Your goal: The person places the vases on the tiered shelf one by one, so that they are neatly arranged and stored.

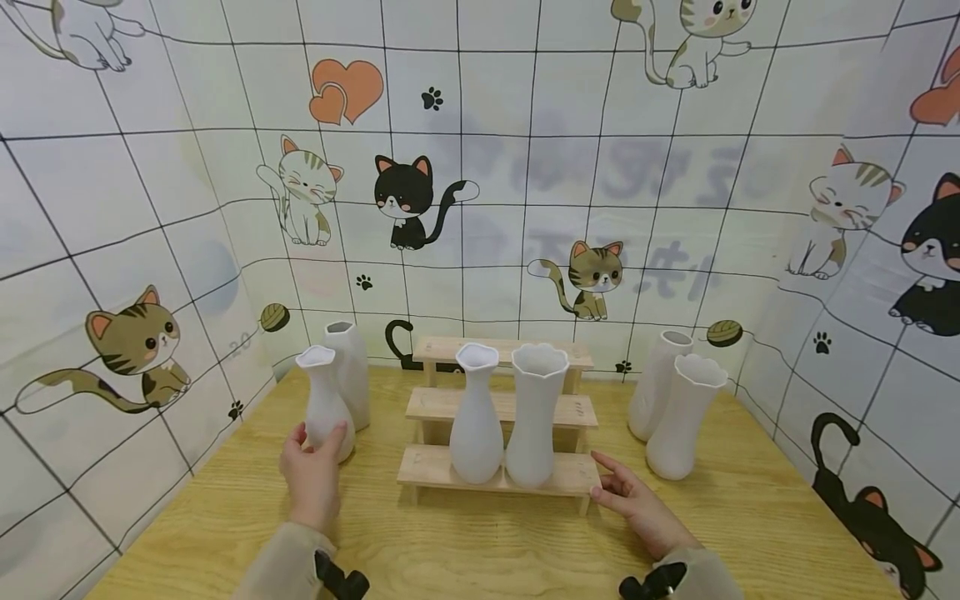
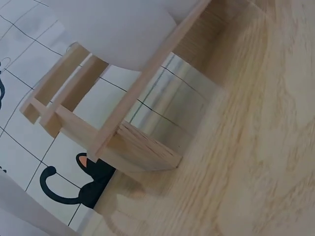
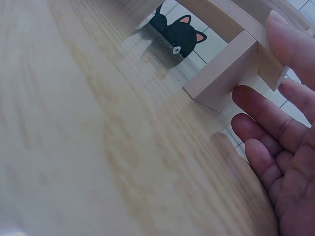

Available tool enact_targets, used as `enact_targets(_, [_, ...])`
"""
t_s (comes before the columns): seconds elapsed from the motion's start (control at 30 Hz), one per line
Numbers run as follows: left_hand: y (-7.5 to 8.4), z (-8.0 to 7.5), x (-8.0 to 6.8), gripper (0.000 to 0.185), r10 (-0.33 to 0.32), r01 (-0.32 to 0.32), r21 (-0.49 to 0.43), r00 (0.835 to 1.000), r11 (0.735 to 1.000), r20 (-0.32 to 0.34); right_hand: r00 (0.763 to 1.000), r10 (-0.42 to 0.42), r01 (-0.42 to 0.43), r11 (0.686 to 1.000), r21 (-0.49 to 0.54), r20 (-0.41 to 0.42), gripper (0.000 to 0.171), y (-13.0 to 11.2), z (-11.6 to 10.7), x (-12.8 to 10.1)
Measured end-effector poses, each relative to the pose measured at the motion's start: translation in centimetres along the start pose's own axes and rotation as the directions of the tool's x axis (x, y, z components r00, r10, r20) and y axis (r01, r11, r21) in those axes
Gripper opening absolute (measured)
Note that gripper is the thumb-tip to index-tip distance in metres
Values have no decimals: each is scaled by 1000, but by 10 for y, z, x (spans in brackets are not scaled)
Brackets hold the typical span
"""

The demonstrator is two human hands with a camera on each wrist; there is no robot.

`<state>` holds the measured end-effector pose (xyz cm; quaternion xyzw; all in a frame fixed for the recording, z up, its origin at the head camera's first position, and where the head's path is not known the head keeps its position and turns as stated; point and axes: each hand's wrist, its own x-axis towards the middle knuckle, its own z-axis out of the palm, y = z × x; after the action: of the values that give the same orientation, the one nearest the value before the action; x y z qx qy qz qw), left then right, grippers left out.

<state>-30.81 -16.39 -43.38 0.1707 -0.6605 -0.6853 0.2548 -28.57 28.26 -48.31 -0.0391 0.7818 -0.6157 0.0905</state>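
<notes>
Fingers of the left hand [image 1: 311, 475] curled round a small white vase [image 1: 325, 403] standing on the table [image 1: 465, 542] left of the wooden steps [image 1: 498, 471], which held two vases, while the right hand [image 1: 633, 504] lay open beside them.

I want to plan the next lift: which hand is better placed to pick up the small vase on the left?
Left. The left hand already holds that vase; the right hand rests open beside the rack.

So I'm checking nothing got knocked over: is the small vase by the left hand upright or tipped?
Upright. The small vase stands on the table, mouth up, with the left hand curled round its base.
</notes>
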Motion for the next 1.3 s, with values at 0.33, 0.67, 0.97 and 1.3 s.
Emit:
enact_targets(0.33, [-12, 8, 13, 95, 37, -35, 135, 999, 990, -10, 1000, -1, 1, 1000, 13, -11, 66, 0, -1, 0])
enact_targets(0.67, [-19, 13, 24, 92, -12, 23, 141, 997, 990, -79, 1000, 10, -9, 1000, 8, -14, 67, 2, -1, 0])
enact_targets(0.97, [-28, 14, 37, 96, -68, 73, 68, 996, 995, -64, 1000, 4, -4, 1000, 9, -1, 66, 4, -1, 1])
enact_targets(1.3, [-27, 12, 41, 88, -32, 34, 45, 998, 998, -46, 1000, -1, 1, 1000, 8, -7, 66, 3, 0, 1])
